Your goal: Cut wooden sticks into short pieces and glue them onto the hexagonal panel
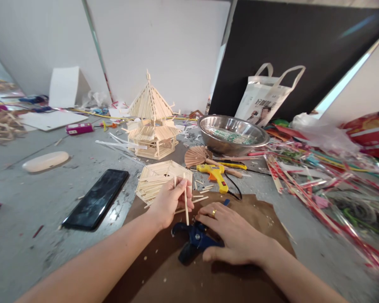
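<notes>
The left hand [169, 198] pinches thin wooden sticks [186, 206] between thumb and fingers. The sticks are pale, bare and straight; the longer one slants nearly upright, its lower end just above the blue hand tool [199, 239]. The fingers of the right hand [232, 227] are spread, thumb well apart, over the tool's right side and partly hide it. Contact with the tool cannot be confirmed.

Below both sets of fingers lies a brown sheet [177, 280] on the grey counter [28, 261]. Directly behind the left fingers is a six-sided stick panel [156, 181], partly covered by that hand. Short stick pieces [206, 188] lie loose to the right of the left fingers. A black phone [96, 200] lies left of them, flat on the counter.

Beyond the right fingers is a yellow glue gun [216, 172], its cable curling close to the brown sheet. Farther off stand a brown fan-shaped piece [196, 156], a stick pavilion [151, 134] with two roof tiers, a metal bowl [232, 148] and an upright white bag [251, 99].

Count: two sticks visible in the left hand; one hand tool, one panel, one pavilion, one glue gun, one phone, one bowl, one bag; several loose pieces.
</notes>
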`<state>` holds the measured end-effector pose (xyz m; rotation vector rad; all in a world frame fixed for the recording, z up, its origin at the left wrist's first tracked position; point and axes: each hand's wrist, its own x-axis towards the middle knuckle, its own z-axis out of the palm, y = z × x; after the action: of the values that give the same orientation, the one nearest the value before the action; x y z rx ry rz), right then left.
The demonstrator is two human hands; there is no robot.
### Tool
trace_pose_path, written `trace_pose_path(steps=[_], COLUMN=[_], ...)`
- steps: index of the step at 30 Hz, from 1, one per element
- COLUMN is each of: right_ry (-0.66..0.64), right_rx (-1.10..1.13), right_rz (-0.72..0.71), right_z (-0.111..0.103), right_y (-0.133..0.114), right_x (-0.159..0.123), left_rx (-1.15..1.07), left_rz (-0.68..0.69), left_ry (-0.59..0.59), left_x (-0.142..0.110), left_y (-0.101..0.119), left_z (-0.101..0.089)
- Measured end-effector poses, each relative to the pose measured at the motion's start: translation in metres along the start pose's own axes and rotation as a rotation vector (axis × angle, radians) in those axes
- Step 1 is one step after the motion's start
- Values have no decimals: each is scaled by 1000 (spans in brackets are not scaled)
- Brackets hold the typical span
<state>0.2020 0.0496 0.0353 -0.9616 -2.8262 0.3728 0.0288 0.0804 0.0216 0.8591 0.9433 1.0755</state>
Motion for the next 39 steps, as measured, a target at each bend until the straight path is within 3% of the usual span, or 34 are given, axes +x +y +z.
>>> trace_pose_path(steps=[4, 8, 11, 15, 17, 19, 21, 24, 35, 39], right_ry=[248, 318, 457, 764, 820, 777, 700, 628, 394, 438], right_rx=[-115, -198, -91, 227, 415, 641, 850, 1025, 893, 810], right_rz=[-84, -214, -235, -14, 151, 293, 391, 427, 395, 390], right_z=[5, 10, 9, 1, -2, -4, -4, -5, -1, -7], right_y=[0, -7, -11, -11, -10, -9, -10, -13, -9, -8], right_x=[-1, -2, -3, -4, -3, -1, 2, 6, 3, 4], left_rx=[-46, -41, 87, 399, 510, 544, 516, 516, 658, 517], left_rz=[-63, -127, -76, 159, 269, 287, 215, 108, 81, 55], left_ry=[4, -70, -124, -85, -93, -222, -408, -560, -593, -597], left_x=[-5, -12, -13, -12, -13, -17, -21, -26, -28, -25], left_y=[-3, -5, -6, -7, -6, -4, -2, 0, -4, -2], left_z=[6, 14, 14, 10, 10, 12, 15, 19, 18, 17])
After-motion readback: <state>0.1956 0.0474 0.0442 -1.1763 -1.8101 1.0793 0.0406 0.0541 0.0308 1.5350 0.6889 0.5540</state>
